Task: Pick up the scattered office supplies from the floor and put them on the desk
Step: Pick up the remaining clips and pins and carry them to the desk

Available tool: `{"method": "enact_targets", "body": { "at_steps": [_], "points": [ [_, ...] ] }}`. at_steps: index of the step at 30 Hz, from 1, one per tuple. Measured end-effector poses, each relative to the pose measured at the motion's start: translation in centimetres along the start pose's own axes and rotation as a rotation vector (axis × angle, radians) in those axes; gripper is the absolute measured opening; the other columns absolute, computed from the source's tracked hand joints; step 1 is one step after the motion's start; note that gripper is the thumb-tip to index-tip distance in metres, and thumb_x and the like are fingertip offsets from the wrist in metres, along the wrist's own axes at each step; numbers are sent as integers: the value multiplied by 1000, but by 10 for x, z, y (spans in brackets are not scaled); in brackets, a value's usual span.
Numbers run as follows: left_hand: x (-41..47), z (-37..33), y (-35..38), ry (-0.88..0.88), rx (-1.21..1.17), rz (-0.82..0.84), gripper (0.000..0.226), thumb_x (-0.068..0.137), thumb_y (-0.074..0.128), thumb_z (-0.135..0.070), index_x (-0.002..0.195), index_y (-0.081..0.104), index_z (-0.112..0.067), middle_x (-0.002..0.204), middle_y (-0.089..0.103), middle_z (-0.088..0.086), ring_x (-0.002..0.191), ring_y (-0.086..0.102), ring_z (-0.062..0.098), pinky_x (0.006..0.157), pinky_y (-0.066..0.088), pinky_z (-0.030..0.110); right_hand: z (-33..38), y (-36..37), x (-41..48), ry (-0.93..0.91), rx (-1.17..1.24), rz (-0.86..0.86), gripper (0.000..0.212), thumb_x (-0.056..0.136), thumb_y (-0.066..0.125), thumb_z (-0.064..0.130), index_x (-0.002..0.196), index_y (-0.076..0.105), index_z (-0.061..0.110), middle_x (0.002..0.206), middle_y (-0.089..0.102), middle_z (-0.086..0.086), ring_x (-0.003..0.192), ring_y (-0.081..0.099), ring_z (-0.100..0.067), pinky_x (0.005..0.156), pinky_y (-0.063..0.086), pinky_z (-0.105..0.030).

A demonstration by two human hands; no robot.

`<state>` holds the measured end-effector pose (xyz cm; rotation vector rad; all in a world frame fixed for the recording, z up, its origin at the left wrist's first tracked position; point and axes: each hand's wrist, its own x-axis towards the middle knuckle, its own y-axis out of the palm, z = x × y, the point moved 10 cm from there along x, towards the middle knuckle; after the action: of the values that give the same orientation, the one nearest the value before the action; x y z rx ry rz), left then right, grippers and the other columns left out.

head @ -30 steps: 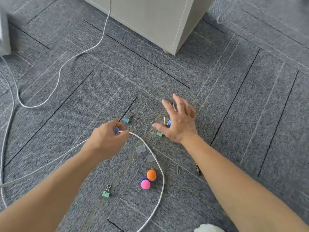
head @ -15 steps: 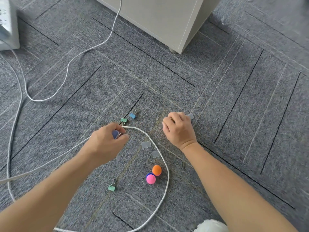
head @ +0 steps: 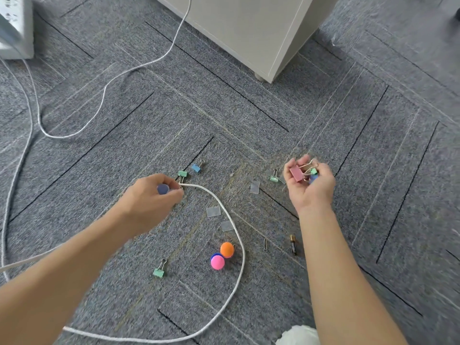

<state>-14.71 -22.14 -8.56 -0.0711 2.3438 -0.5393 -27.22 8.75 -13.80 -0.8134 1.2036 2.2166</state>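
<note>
The right hand (head: 311, 192) gripped a pink binder clip (head: 296, 173); the left hand (head: 149, 202) pinched a blue round piece (head: 163, 189). A green binder clip (head: 273, 178) lay on the floor (head: 249, 120), just left of the right hand.

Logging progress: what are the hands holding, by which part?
Right hand: pink metal binder clip, by its body, with smaller clips. Left hand: round blue piece, by its rim.

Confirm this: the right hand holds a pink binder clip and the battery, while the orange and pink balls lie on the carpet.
Wrong on the battery. The right hand holds the pink binder clip, but the battery lies on the carpet beside the right forearm. The orange ball and pink ball lie on the carpet, as stated. The head view shows this.
</note>
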Motion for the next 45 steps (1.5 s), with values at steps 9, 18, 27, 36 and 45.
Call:
{"method": "enact_targets", "body": {
  "at_steps": [9,18,27,36,45],
  "points": [
    [0,-6,9,-21,28,20,5,93,61,-28,96,64,-25,103,64,6,74,64,19,71,58,40,-29,33,-33,339,20,433,24,91,56,36,95,60,12,102,60,-9,100,60,-24,80,56,-37],
    [-3,-3,8,-39,-13,44,6,92,62,-26,95,64,-21,81,65,3,66,55,18,60,45,32,-6,39,-8,-392,-2316,309,22,91,62,20,113,59,24,97,57,3,66,54,-11,53,41,-23],
    [-10,-11,3,-24,-6,24,6,92,62,-26,95,65,-22,91,70,13,69,58,20,64,51,36,-37,34,-13,-612,-2393,363,12,90,58,17,98,48,16,90,53,-7,76,51,-27,60,38,-31],
    [-18,-14,-9,-17,0,2,6,94,61,-22,96,65,-18,76,65,4,69,55,19,58,44,29,-31,39,-11,-653,-2304,389,17,89,65,13,90,48,11,92,53,-10,78,51,-27,62,39,-31],
    [-29,6,-30,-43,27,-53,4,91,63,-25,94,65,-23,73,60,1,58,49,16,54,39,27,-180,115,-79,-625,-2122,1070,24,87,61,4,110,65,10,100,47,-2,86,51,-18,76,42,-25]
  ]
}}
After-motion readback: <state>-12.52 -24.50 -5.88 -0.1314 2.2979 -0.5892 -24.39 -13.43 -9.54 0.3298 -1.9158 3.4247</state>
